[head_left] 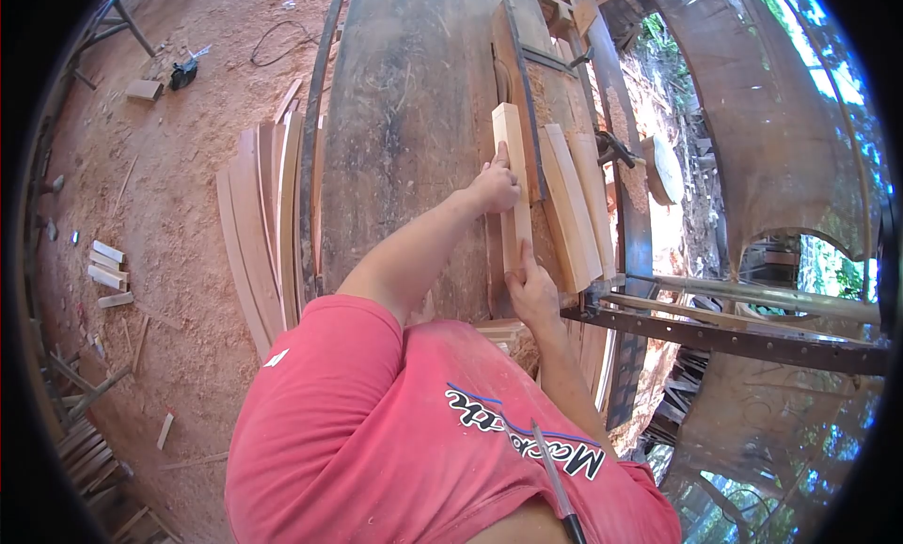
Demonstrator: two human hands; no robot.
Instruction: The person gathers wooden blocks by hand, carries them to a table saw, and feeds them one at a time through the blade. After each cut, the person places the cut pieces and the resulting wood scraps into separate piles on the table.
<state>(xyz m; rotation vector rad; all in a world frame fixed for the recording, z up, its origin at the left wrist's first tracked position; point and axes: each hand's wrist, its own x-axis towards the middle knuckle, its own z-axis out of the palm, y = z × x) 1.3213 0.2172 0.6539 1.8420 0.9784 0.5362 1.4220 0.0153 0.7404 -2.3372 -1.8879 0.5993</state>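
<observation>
A pale, squared wooden bar (514, 144) lies lengthwise on the worn workbench (404, 102), along a dark upright fence (523, 83). Around the bar's left side is my left hand (499, 182), index finger stretched along the wood and the other fingers curled. Nearer my body, my right hand (532, 288) grips the bar's near end, one finger pointing forward along it. The undersides of both hands are hidden. Just right of the fence rest more light wooden pieces (570, 210).
Long boards (254, 224) lean against the bench's left side. Short blocks (109, 267) and sawdust lie on the ground at left. A metal clamp (616, 151) is right of the wooden pieces, and a dark metal rail (734, 338) crosses at right.
</observation>
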